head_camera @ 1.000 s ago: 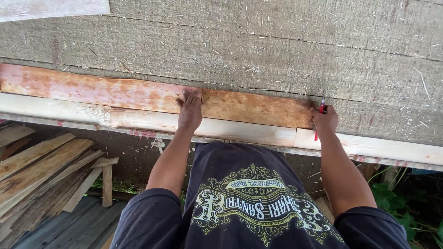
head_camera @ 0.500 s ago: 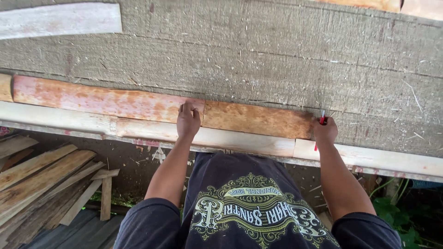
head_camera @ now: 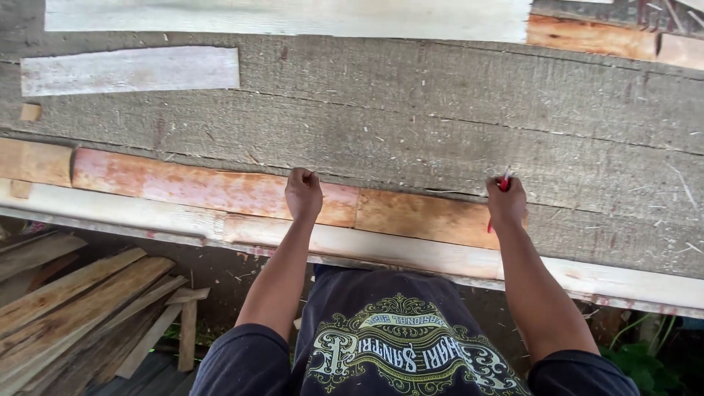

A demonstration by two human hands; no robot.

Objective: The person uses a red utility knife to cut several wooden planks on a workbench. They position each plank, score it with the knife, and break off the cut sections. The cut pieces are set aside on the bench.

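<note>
A long reddish-brown wooden strip [head_camera: 198, 187] lies along the near side of a rough grey plank bench [head_camera: 411, 117]. My left hand [head_camera: 303, 194] presses down on the strip near its middle, fingers curled over its far edge. My right hand [head_camera: 506, 203] is at the strip's right end and grips a red pencil [head_camera: 502, 185], its tip at the far edge of the strip. A pale wooden batten [head_camera: 411, 249] runs along the bench's near edge, just under both wrists.
A short pale board [head_camera: 130, 70] lies at the far left of the bench and a long pale board [head_camera: 293, 18] runs along the far edge. Loose planks [head_camera: 70, 308] are stacked on the ground at lower left. Green plants [head_camera: 645, 359] show at lower right.
The view has tilted so the bench sits lower in the frame and more of its far side shows. Both hands stay on the strip in the same places.
</note>
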